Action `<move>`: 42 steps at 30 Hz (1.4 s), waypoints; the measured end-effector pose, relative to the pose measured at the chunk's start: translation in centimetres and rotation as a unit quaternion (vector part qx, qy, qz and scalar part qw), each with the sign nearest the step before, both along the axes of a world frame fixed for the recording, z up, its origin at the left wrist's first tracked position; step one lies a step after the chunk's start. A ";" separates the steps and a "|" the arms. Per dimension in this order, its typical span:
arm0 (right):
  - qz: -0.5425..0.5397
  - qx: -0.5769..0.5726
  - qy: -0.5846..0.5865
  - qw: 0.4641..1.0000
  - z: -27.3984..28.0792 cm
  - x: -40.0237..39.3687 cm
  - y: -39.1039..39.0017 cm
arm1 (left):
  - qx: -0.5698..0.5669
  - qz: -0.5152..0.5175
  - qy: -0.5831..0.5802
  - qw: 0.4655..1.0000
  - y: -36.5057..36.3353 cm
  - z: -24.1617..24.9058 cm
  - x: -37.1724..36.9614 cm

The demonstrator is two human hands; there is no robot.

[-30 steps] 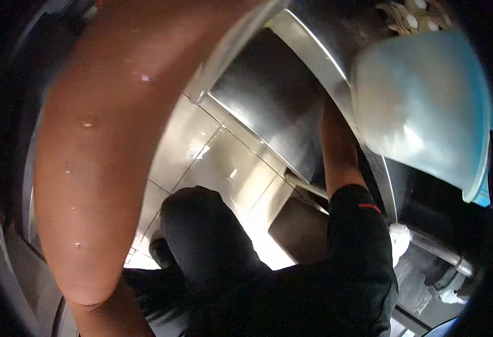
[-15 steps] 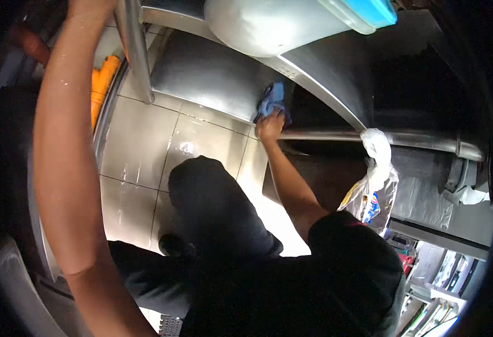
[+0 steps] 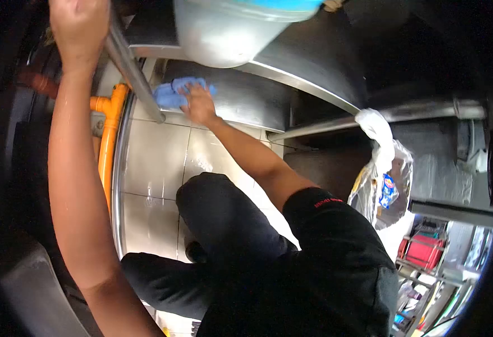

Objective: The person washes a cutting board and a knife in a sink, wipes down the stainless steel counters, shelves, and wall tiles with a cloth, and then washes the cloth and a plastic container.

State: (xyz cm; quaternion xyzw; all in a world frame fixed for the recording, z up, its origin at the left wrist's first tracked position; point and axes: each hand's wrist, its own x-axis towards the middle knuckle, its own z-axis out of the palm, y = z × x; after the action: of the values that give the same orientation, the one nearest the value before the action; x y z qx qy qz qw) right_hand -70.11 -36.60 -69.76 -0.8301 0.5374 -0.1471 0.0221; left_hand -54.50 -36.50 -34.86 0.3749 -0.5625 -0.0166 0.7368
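My right hand (image 3: 201,105) presses a blue cloth (image 3: 173,92) against the lower steel panel (image 3: 246,98), close to the foot of a metal table leg (image 3: 137,73). Its fingers lie over the bunched cloth and are slightly blurred. At the upper left, my left hand (image 3: 79,31) is raised with its fingers curled at the upper part of that leg. The top of this hand is cut off by the frame edge.
A whitish plastic tub (image 3: 218,33) with a blue rim stands on the shelf above. Orange pipes (image 3: 109,123) run along the left. A clear plastic bag (image 3: 384,174) hangs at the right, near a steel crossbar (image 3: 414,112). Tiled floor (image 3: 151,168) shows wet patches.
My right hand has swept the blue cloth leftward along the panel, from its right end to beside the leg. My left hand shows more fully as the view has shifted.
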 end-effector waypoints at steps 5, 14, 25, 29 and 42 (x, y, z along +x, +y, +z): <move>-0.247 0.028 -0.039 0.968 -0.5 -14.0 6.7 | 0.057 -0.003 -0.039 0.998 -1.2 -0.7 2.8; -0.344 0.014 -0.039 0.938 0.9 -19.3 14.6 | 0.111 -0.052 -0.045 0.991 -0.3 -0.2 3.2; -0.319 -0.291 -0.736 0.521 25.3 -16.0 20.3 | 0.113 -0.079 -0.017 0.990 0.2 -0.2 2.8; -0.319 -0.349 -0.591 0.654 26.9 -16.1 15.9 | 0.128 -0.090 -0.012 0.988 0.5 0.1 2.9; -0.431 0.037 0.029 0.901 30.5 -20.7 6.3 | 0.118 -0.083 -0.052 0.988 0.4 -0.1 3.4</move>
State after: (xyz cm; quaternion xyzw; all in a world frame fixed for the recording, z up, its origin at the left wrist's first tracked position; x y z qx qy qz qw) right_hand -90.80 -30.34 -39.27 -0.5201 0.8480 -0.0980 -0.0286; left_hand -51.13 -36.15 -34.95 0.4117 -0.6231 -0.1241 0.6533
